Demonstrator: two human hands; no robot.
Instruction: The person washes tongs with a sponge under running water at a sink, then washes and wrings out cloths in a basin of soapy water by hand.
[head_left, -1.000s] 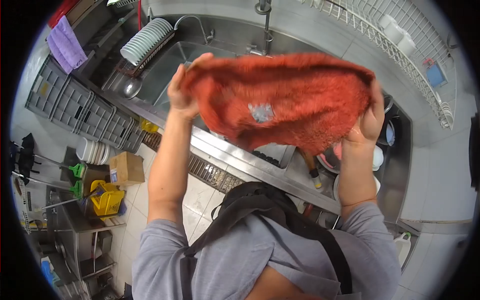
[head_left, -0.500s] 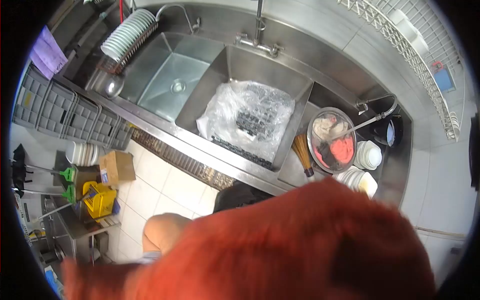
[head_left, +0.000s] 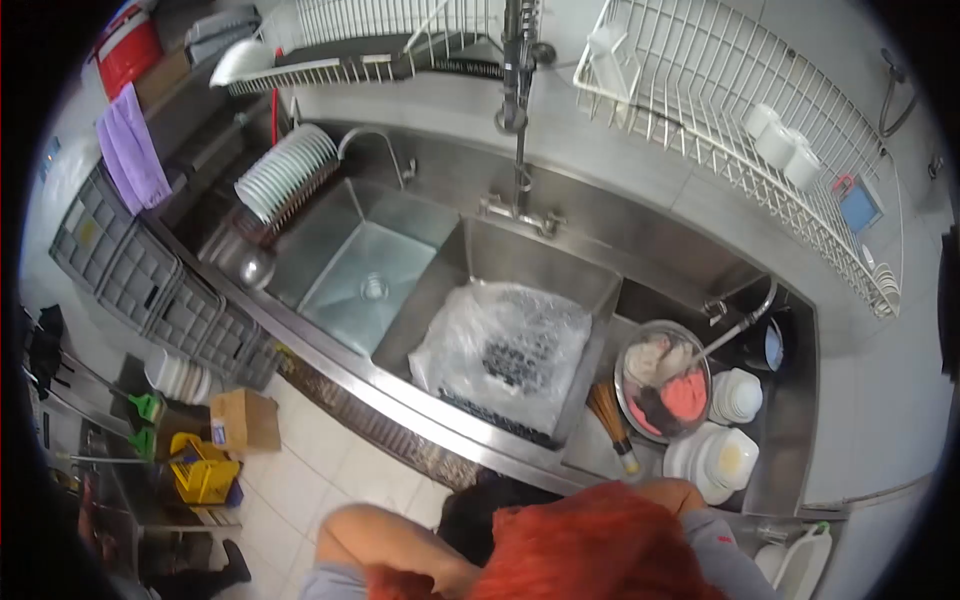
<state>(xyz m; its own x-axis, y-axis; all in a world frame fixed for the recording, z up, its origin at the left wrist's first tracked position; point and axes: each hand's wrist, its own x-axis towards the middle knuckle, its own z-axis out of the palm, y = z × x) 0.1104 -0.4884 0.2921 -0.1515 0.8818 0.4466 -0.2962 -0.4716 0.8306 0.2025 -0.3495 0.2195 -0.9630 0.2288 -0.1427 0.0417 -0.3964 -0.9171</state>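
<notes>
A crumpled red cloth point(head_left: 600, 545) fills the bottom middle of the view, close to the camera. My bent left arm point(head_left: 395, 535) comes in beside it, and part of my right arm point(head_left: 670, 494) shows behind its right edge. Both hands are hidden, so whether they hold the cloth cannot be seen. Beyond, a clear plastic sheet point(head_left: 455, 335) lies over a dark openwork rack in the middle sink basin point(head_left: 420, 290). To its right stands a round bowl point(head_left: 708, 375) with pink, beige and dark cloth-like pieces inside. A bundled-stick brush point(head_left: 610, 420) lies beside the bowl.
Stacked white dishes point(head_left: 735, 395) stand at right under a bent tap point(head_left: 745, 325). Plates fill a rack point(head_left: 300, 200) left of the left basin point(head_left: 365, 280). Wire shelves point(head_left: 720, 120) hang above. Grey crates point(head_left: 150, 285) and a yellow bucket point(head_left: 200, 470) are at left.
The red cloth has dropped lower and covers much less of the view. My view has tilted up, showing more of the wall shelves. Both my arms now show beside the cloth.
</notes>
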